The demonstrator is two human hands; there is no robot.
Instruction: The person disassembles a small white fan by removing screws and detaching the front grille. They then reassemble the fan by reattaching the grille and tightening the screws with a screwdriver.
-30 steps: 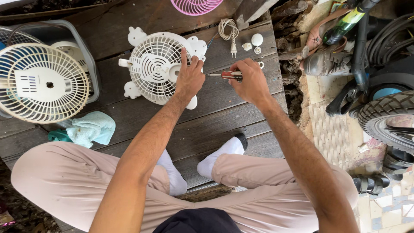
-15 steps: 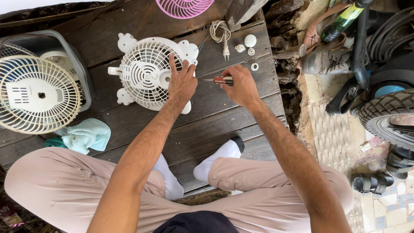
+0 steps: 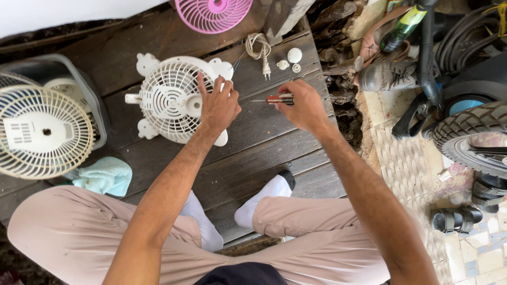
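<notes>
Wooden planks (image 3: 264, 153): hands steady white fan (image 3: 169, 97), grip screwdriver (image 3: 272, 99).

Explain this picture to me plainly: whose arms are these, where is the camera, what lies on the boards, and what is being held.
The camera sits on a person's head and looks down, so the two bare arms and the crossed legs belong to that person. There is no machine here, only hands. The left hand rests flat on a small white fan lying on the wooden boards. The right hand grips a screwdriver with a red handle, its tip pointing toward the fan. Nearby lie a coiled plug cord, a few small white caps, a pale blue cloth, a second white fan at the left and a pink grille at the top.
</notes>
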